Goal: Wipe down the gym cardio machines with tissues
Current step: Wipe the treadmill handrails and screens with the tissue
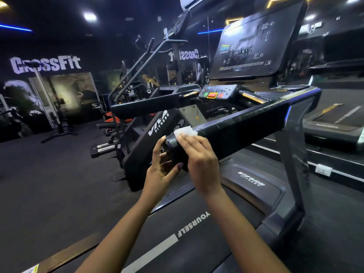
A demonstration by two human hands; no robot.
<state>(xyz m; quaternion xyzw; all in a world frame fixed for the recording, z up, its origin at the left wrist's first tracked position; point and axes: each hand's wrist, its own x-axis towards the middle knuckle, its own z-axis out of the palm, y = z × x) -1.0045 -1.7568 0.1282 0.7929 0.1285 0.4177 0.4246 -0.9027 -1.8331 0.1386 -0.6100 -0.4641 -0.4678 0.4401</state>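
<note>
Far to the left of the hands, across a dark gym floor, a black wall lettered "CrossFit" in white [45, 65] is seen. Nearer, just left of the left hand, a black stair-climbing machine marked "VIVA FITNESS" [157, 125] is placed. The left hand [162, 168] is curled round the near end of a long black handrail [246, 125] of a treadmill, index finger above and thumb beneath. Just beside it, the right hand [200, 160] is laid on top of the handrail, fingers held flat, and a crumpled white tissue [185, 132] is pressed under their tips against the rail. Beyond the right hand, a dark control panel with green and red buttons [215, 92] and a large dark console screen [254, 48] are mounted. Below both hands, the black treadmill belt [197, 243] is spread.
</note>
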